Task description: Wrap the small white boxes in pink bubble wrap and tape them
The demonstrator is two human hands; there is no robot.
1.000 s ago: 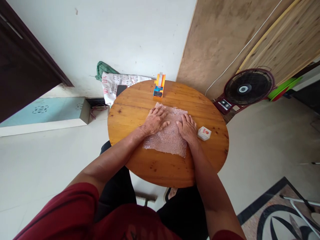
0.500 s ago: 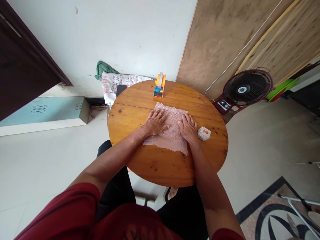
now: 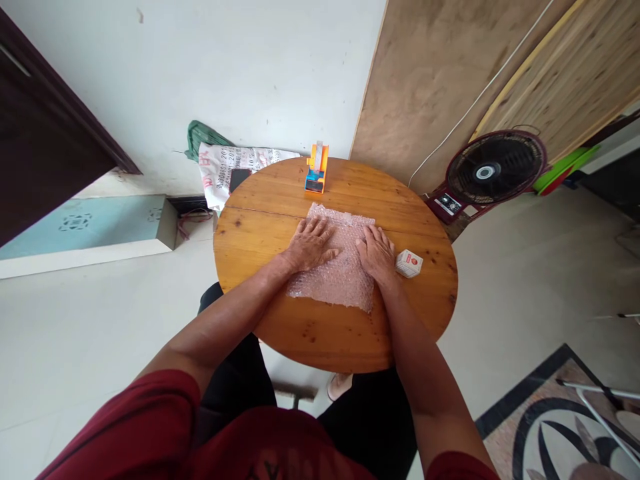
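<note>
A sheet of clear bubble wrap [image 3: 340, 277] lies spread on the round wooden table [image 3: 320, 340]. My left hand [image 3: 311, 245] rests flat on its left side, palm down with the fingers spread and the thumb pointing right. On its right edge lies my right hand [image 3: 377, 251], also palm down, fingers stretched out. Just right of that hand sits a small white box [image 3: 409, 264] with a red mark. Beyond the sheet, near the far edge, stands an orange and blue tape dispenser [image 3: 317, 170] with a roll of tape in it.
A dark red fan [image 3: 485, 172] stands on the floor beyond the table's right side. A printed white sack [image 3: 215, 177] and a green bag [image 3: 203, 139] lean by the wall at the back left. A folding metal frame [image 3: 600, 393] is at the lower right.
The near edge of the bubble wrap lies a little flatter and straighter. Both hands stay in nearly the same places on it. The view has shifted slightly.
</note>
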